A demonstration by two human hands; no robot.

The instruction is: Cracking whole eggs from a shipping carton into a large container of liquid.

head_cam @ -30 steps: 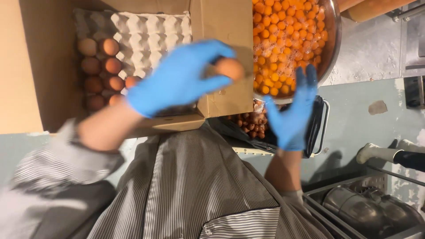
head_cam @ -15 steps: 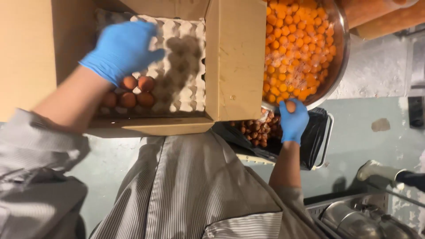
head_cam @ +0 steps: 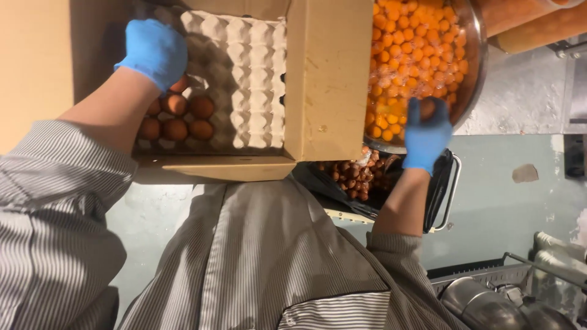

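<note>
My left hand, in a blue glove, reaches into a cardboard box. Its fingers curl over a brown egg on the grey egg tray. Several more brown eggs sit in the tray just below that hand. My right hand, also gloved in blue, holds another brown egg at the near rim of a large metal bowl. The bowl is full of orange yolks.
A black container with broken brown eggshells sits under the bowl's rim, beside the box. Metal pots and a rack stand at lower right. My striped shirt fills the lower middle. The grey floor shows on the right.
My left hand has moved from the box flap, where it held an egg, back into the tray. My right hand, open before, now holds an egg up at the bowl's rim.
</note>
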